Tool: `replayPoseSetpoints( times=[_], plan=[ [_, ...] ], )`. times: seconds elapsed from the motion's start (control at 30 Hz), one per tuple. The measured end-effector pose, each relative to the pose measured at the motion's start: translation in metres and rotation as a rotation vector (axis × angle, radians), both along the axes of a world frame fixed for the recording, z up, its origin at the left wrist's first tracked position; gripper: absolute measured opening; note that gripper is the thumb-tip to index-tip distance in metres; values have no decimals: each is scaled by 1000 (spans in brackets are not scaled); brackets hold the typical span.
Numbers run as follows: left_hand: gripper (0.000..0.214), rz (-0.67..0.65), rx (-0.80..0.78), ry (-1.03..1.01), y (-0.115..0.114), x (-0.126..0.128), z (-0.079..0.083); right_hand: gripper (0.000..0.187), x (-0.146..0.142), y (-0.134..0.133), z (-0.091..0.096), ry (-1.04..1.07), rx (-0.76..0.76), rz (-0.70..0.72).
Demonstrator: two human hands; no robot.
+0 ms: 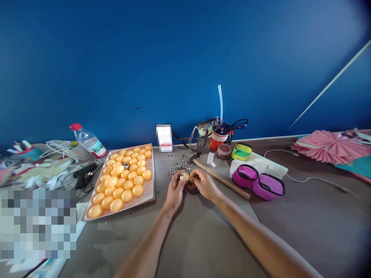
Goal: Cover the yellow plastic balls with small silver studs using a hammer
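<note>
My left hand is closed around a small orange ball, which is partly covered in silver studs. Close against the ball's right side is my right hand, its fingers pinched together; whatever lies between those fingertips is too small to make out. Just beyond both hands, a loose pile of shiny silver studs spreads over the grey table. To the left stands a shallow white box with rows of orange balls. Among them sits a silver-covered ball.
A hammer lies right of the studs. Beyond it are a jar, a red cup and purple mesh bands. On the left are a bottle and a glue gun. A phone leans against the wall.
</note>
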State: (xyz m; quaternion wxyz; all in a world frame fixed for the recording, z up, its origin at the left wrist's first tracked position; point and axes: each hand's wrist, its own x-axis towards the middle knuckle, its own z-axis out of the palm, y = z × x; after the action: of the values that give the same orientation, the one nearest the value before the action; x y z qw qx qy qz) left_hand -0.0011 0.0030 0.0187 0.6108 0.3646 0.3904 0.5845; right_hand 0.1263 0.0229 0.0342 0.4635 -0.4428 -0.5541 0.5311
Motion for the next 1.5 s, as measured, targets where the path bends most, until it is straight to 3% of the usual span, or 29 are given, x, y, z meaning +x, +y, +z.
replayPoseSetpoints(
  times=[0.27, 0.4, 0.53, 0.63, 0.9, 1.2, 1.37, 1.5],
  plan=[
    [31, -75, -14, -204, 8, -3, 13, 18, 18, 13, -1, 97, -11, -10],
    [37, 4, -29, -332, 12, -11, 19, 13, 38, 25, -9, -145, 73, -130],
    [39, 30, -33, -353, 13, -14, 20, 11, 47, 29, -18, -331, 165, -131],
    [40, 43, -29, -342, 13, -13, 19, 15, 49, 28, -21, -461, 212, -75],
    [33, 51, -45, -284, 13, -11, 20, 25, 59, 27, -15, -607, 272, 255],
    [34, -33, 11, -283, 10, -11, 20, 17, 44, 21, -17, -759, 390, 245],
    [34, -47, -17, -315, 10, -12, 20, 16, 42, 21, -14, -631, 329, 63],
    [35, -44, -54, -371, 11, -12, 19, 13, 40, 22, -12, -376, 154, 19]
  ],
)
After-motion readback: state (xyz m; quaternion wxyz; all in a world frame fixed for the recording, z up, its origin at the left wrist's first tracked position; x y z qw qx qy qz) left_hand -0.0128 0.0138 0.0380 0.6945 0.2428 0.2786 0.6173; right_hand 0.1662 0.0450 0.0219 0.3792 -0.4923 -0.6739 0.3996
